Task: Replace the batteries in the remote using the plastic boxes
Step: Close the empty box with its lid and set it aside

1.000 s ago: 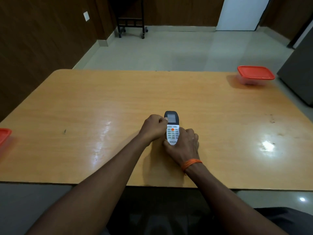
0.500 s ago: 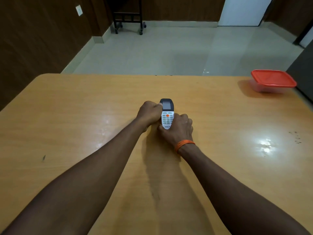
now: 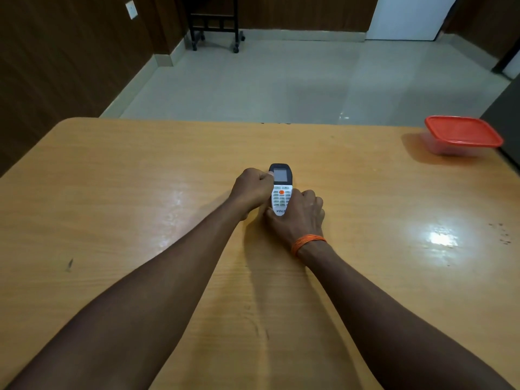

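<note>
A white remote (image 3: 281, 192) with a dark screen end and an orange button lies face up in the middle of the wooden table (image 3: 140, 192). My left hand (image 3: 251, 191) grips its left side near the screen, thumb on the edge. My right hand (image 3: 299, 216), with an orange thread on the wrist, is closed around its lower end. A clear plastic box with a red lid (image 3: 463, 136) stands shut at the far right corner of the table. Its contents do not show.
Beyond the table's far edge lies a pale tiled floor (image 3: 281, 80). A black wheeled stand (image 3: 215, 26) is at the back wall. A dark cabinet side (image 3: 506, 122) stands right beside the red-lidded box.
The view has moved in over the table, so my arms look longer and the near edge is out of frame. A red-lidded box at the left edge is gone from view. Both hands keep their grip.
</note>
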